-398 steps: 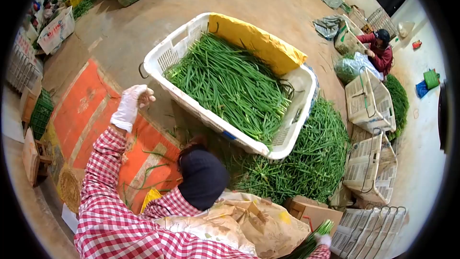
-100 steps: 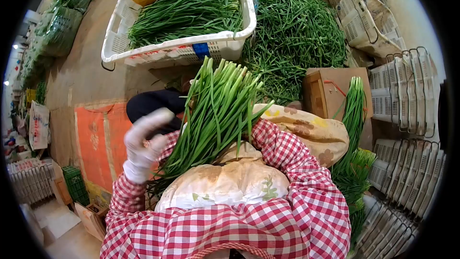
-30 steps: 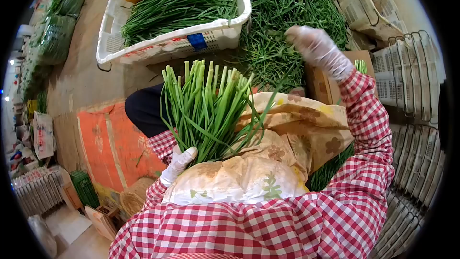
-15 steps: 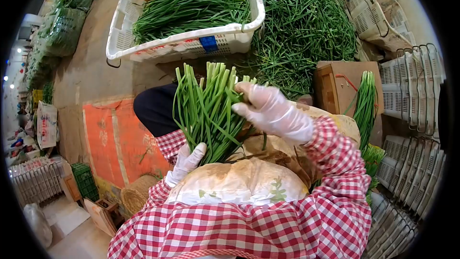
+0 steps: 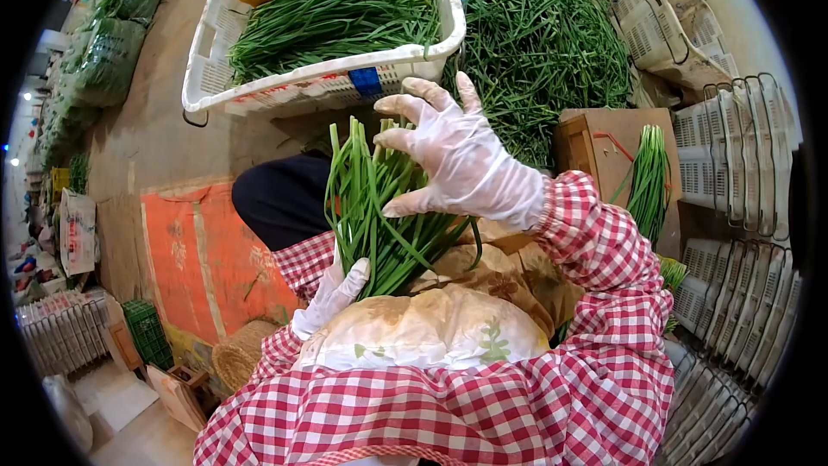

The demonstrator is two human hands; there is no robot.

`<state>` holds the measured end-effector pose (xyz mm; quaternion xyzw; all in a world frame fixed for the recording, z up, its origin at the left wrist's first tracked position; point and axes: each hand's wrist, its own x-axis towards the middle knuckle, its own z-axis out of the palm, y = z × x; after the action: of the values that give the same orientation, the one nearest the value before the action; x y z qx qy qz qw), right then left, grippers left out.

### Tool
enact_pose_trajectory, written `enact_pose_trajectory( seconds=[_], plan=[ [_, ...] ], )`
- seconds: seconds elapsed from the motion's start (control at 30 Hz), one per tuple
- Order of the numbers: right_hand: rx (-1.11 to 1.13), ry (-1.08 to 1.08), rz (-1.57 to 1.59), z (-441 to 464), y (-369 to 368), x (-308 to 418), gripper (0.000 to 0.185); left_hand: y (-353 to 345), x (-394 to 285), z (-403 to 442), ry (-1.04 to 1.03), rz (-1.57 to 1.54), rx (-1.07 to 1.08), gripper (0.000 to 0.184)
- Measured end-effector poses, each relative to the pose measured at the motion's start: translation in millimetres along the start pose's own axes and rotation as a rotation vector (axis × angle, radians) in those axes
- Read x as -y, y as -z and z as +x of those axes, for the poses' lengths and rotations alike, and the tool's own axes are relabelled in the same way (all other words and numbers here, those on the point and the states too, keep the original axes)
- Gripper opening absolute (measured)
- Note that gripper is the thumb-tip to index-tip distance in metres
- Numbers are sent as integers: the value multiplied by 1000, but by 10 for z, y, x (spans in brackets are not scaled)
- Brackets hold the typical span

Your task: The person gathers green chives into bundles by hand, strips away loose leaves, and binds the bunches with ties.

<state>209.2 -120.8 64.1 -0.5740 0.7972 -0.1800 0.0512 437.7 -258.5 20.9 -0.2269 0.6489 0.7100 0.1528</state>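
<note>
A bunch of green garlic chives [image 5: 375, 216] stands over my lap, its pale cut ends pointing up and away from me. My left hand [image 5: 335, 295], in a thin whitish glove, grips it low on the left side with the thumb across the leaves. Gloved as well, my right hand [image 5: 461, 151] hovers over the bunch's upper right with fingers spread and curved, and nothing shows between them. Its palm side is hidden, so contact with the stems is hard to judge. Beneath the bunch lies a stained white cloth [image 5: 423, 328] across my lap.
Ahead stands a white plastic crate [image 5: 323, 78] holding more chives. A loose heap of chives [image 5: 539, 43] lies right of it. Another bundle [image 5: 649, 185] leans by a wooden box [image 5: 573, 142]. Stacked white crates [image 5: 733, 160] line the right; an orange mat [image 5: 207, 250] covers floor at left.
My right hand has opened its fingers and moved slightly left over the stem ends. My left hand keeps its grip on the chives. The view has shifted a little.
</note>
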Motion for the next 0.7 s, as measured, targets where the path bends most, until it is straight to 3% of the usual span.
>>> enact_pose_trajectory(
  seconds=[0.23,0.27,0.3,0.33,0.37,0.47,0.5,0.53,0.63,0.7],
  plan=[
    [-37,-170,182,-3,-249,-2,61,-9,58,-9,-76,95,3,66],
    [34,-173,249,-7,-256,-7,57,-90,49,-5,-137,85,-93,48],
    [105,-176,318,-8,-267,-5,53,-99,38,-8,-165,80,-142,42],
    [85,-196,332,-12,-221,34,35,-107,28,-13,-194,77,-191,40],
    [86,-194,334,-18,-235,58,35,-84,4,-4,-201,125,-185,40],
    [-139,-131,-58,-13,-305,170,14,-5,54,5,-211,177,-172,43],
    [-139,-131,-60,2,-311,137,14,2,40,4,-216,179,-167,45],
    [-84,-186,145,39,-319,68,14,8,26,4,-220,182,-163,47],
    [-90,-382,664,108,-381,-80,22,-12,-93,-49,33,86,-16,84],
    [-74,-534,741,180,-408,-174,20,1,-38,-11,-55,192,17,81]
  ],
)
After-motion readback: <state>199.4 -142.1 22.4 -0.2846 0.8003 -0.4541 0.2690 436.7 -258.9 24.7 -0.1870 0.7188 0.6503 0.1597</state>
